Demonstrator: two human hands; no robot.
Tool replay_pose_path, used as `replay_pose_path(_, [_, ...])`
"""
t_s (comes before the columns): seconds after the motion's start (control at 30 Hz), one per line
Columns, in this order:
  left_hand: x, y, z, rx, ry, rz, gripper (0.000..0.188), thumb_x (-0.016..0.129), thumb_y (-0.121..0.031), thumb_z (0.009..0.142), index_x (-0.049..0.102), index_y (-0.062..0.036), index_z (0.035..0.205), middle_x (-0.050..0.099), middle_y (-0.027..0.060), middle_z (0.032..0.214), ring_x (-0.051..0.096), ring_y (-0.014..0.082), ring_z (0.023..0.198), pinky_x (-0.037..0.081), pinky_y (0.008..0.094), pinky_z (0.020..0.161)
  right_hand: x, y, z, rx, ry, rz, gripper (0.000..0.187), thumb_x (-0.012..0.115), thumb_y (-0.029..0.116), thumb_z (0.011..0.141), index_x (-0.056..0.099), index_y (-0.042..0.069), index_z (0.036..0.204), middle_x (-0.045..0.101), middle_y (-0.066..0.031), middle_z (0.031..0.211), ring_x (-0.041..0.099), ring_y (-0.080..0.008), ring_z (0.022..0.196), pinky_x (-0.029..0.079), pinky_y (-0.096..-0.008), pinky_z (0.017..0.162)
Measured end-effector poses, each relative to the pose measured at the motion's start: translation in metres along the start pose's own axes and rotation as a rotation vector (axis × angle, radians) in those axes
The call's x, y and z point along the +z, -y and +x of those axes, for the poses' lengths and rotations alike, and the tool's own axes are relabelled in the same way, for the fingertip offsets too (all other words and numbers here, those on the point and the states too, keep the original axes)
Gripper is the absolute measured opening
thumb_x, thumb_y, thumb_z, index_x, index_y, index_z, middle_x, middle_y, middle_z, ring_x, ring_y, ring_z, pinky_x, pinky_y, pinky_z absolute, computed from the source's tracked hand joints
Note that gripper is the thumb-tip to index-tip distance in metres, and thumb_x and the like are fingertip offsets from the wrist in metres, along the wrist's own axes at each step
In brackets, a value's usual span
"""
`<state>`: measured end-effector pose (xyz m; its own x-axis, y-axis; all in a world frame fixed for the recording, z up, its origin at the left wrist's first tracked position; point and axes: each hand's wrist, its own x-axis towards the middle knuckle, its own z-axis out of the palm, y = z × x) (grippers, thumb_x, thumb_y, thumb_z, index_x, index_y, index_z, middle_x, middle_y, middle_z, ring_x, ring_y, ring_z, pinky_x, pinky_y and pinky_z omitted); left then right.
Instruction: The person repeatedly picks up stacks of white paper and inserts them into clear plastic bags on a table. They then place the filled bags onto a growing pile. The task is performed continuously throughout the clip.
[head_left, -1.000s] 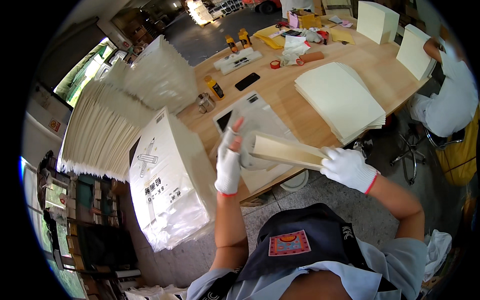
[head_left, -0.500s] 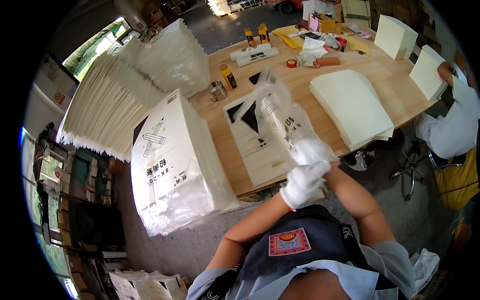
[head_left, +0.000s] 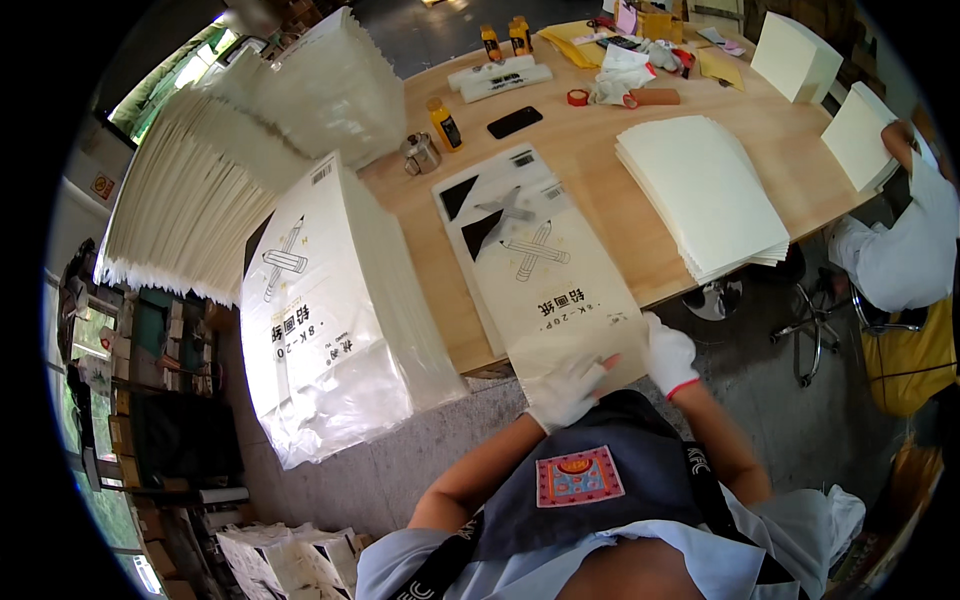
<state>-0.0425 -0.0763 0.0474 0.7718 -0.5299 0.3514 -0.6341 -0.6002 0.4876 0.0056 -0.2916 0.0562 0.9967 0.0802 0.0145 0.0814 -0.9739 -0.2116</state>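
Note:
A clear plastic bag [head_left: 566,270] printed with crossed pencils and dark lettering lies flat in front of me, its near end reaching past the table edge. My left hand [head_left: 568,392], in a white glove with bare fingertips showing, grips that near end. At the bag's near right corner, my right hand [head_left: 668,355], in a white glove with a red cuff, is closed on the edge. More flat bags [head_left: 462,240] with black corners lie partly beneath this one. To the right rests a stack of cream paper sheets [head_left: 700,195].
A tall bagged paper pack [head_left: 310,310] stands at left, before large paper stacks [head_left: 190,190]. Beyond the bags are a phone [head_left: 515,122], a metal cup [head_left: 420,153] and an orange bottle [head_left: 444,125]. A person [head_left: 905,235] sits at right by upright paper stacks [head_left: 795,58].
The bag was lifted, crumpled and blurred by motion; now it lies flat. My hands, close together before, have moved apart along its near end. The phone is uncovered.

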Motion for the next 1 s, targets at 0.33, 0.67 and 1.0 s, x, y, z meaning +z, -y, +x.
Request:
replay_pose_path(0.33, [-0.045, -0.013, -0.105, -0.554, -0.425, -0.264, 0.011, 0.068, -0.003, 0.068, 0.060, -0.0043, 0.075, 0.055, 0.0089, 0.071, 0.056, 0.0261, 0.067, 0.045, 0.0337, 0.060, -0.062, -0.001, -0.047, -0.418, 0.454, -0.217, 0.024, 0.047, 0.024, 0.085, 0.063, 0.006, 0.084, 0.066, -0.0148, 0.067, 0.066, -0.0298, 0.057, 0.049, -0.0421, 0.046])
replay_pose_path(0.67, [-0.036, 0.012, -0.076, -0.808, -0.247, -0.082, 0.016, 0.064, -0.007, 0.072, 0.053, -0.0057, 0.084, 0.054, 0.0150, 0.077, 0.056, 0.0337, 0.072, 0.046, 0.0389, 0.064, -0.048, -0.012, -0.012, -0.264, 0.187, -0.112, 0.030, 0.053, 0.031, 0.078, 0.067, 0.010, 0.062, 0.063, -0.0166, 0.063, 0.063, -0.0318, 0.055, 0.047, -0.0439, 0.046])
replay_pose_path(1.0, [-0.001, 0.032, -0.095, -1.387, -0.617, -1.180, 0.022, 0.059, -0.021, 0.092, 0.055, -0.0057, 0.107, 0.060, 0.0063, 0.089, 0.059, 0.0132, 0.081, 0.050, 0.0280, 0.069, 0.028, -0.061, 0.010, 0.197, 0.470, 0.761, 0.047, 0.047, 0.045, 0.093, 0.061, 0.006, 0.115, 0.065, -0.0159, 0.108, 0.060, -0.0289, 0.102, 0.045, -0.0372, 0.088])
